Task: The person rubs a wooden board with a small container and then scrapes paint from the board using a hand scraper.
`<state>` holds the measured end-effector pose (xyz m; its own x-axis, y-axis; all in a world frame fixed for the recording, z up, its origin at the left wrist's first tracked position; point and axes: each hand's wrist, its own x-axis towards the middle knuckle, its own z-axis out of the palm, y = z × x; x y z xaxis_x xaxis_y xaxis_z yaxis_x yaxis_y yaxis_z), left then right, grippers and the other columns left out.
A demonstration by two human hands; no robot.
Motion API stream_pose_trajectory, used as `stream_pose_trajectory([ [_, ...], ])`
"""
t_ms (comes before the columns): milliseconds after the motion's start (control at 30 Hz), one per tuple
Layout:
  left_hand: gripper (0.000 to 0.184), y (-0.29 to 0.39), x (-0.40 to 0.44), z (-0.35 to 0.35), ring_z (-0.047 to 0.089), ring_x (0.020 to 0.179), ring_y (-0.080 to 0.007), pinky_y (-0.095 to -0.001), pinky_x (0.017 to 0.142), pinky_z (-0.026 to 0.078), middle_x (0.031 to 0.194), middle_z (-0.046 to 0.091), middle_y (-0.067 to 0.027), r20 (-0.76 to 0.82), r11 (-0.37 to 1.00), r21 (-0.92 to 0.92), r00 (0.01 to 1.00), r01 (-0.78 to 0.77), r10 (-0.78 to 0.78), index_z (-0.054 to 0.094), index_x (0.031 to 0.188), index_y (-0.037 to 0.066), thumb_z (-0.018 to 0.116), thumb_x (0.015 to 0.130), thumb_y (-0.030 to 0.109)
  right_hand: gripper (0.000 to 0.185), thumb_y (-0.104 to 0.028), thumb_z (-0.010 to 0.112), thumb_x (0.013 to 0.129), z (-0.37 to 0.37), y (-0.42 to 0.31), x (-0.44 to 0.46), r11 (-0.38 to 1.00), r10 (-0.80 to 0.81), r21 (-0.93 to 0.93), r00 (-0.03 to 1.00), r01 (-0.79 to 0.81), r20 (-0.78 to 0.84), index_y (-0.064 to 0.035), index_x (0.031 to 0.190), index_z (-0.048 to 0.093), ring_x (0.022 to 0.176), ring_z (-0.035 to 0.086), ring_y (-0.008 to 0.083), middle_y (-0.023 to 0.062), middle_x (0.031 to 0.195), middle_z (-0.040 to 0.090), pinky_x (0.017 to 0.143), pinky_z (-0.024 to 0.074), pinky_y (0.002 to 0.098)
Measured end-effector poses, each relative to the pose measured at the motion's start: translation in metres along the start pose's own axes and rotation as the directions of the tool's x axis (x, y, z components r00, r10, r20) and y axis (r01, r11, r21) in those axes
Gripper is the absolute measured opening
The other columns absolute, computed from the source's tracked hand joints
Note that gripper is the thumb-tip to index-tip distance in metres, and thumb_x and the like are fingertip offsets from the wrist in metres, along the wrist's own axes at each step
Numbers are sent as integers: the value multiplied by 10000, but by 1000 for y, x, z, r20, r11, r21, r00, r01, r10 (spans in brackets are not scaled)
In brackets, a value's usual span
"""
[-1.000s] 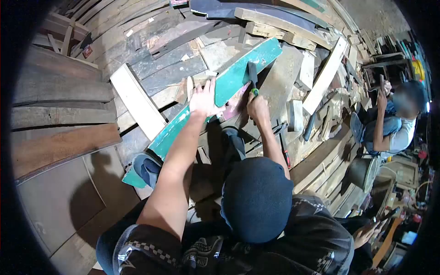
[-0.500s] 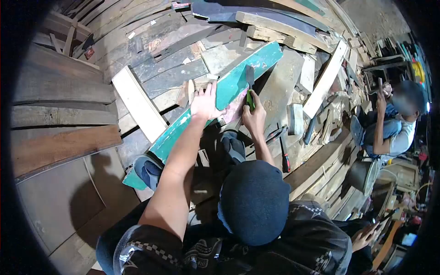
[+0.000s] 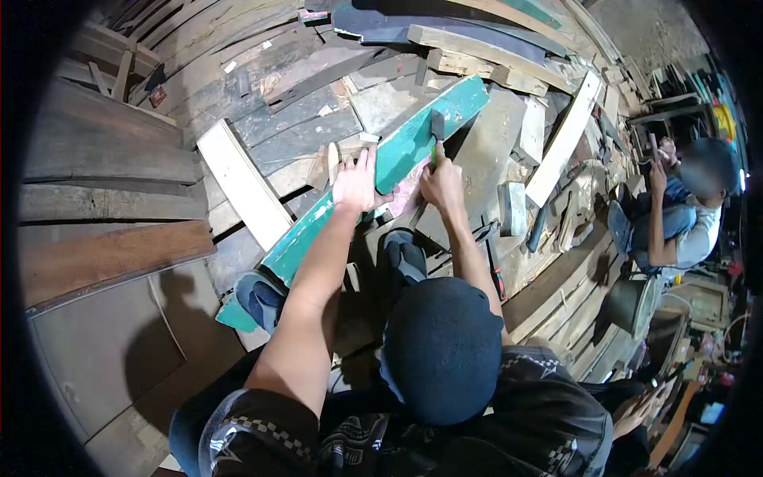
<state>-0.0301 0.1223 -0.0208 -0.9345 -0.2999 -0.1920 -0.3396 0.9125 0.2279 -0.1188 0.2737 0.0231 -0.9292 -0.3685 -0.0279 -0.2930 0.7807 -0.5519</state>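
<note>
A long board with worn green paint (image 3: 397,159) lies diagonally across the wood pile, its lower end near my feet. My left hand (image 3: 355,187) presses on the board around its middle, fingers pointing up and thumb out to the right. In my right hand (image 3: 443,187) is a scraper (image 3: 438,126) with a green handle, mostly covered by the fingers. Its dark flat blade rests over the green paint of the upper part. A pink patch (image 3: 409,189) shows between my hands, beside the board.
White boards lie at left (image 3: 245,184) and right (image 3: 564,139). A tool with a red and black handle (image 3: 497,282) is by my right forearm. A person (image 3: 683,207) sits at the right; another person's hands (image 3: 640,405) show at lower right.
The scraper and my right hand have shifted slightly along the board, down and then back up. More of the green handle showed half a second ago. My left hand stays on the board.
</note>
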Motion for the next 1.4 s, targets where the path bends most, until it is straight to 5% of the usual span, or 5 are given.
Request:
stream_pose_trajectory([
  [233,1254,1,2,-1,533,1196,-344,-489,1097,330,1384,460,-147,0,998,55,1000,-15,15,136,1495,31,723,603,689,680,-92,543,849,44,29,-24,994,-101,35,989,106,-105,24,1458,266,590,596,471,328,663,577,555,470,545],
  [267,1249,-1,0,7,554,1160,-349,-489,1078,357,1368,469,-146,-112,995,93,993,-36,47,140,1492,25,731,606,679,666,-91,538,852,43,29,-20,997,-70,19,993,72,-97,34,1451,276,591,597,471,326,660,578,556,468,548],
  [500,1261,-1,2,5,505,1214,-347,-433,1036,413,1368,464,-149,-38,1000,2,999,-22,22,138,1496,44,764,592,661,639,-95,538,851,32,17,4,1000,-8,15,997,9,-72,64,1425,306,664,619,470,319,708,600,610,482,527],
  [1000,1243,0,0,6,513,1203,-353,-449,1043,390,1358,468,-157,-21,1000,9,1000,-18,19,156,1496,47,731,598,688,597,-121,538,843,1,10,8,998,-18,57,998,21,-60,25,1402,388,738,637,468,314,772,623,686,500,531],
  [1400,1264,0,3,7,486,1245,-345,-440,1071,370,1372,464,-155,-31,1000,3,999,-20,20,136,1497,45,746,587,677,656,-128,533,841,35,15,-2,999,35,40,995,-32,-91,48,1430,304,688,626,471,327,727,608,667,503,542],
])
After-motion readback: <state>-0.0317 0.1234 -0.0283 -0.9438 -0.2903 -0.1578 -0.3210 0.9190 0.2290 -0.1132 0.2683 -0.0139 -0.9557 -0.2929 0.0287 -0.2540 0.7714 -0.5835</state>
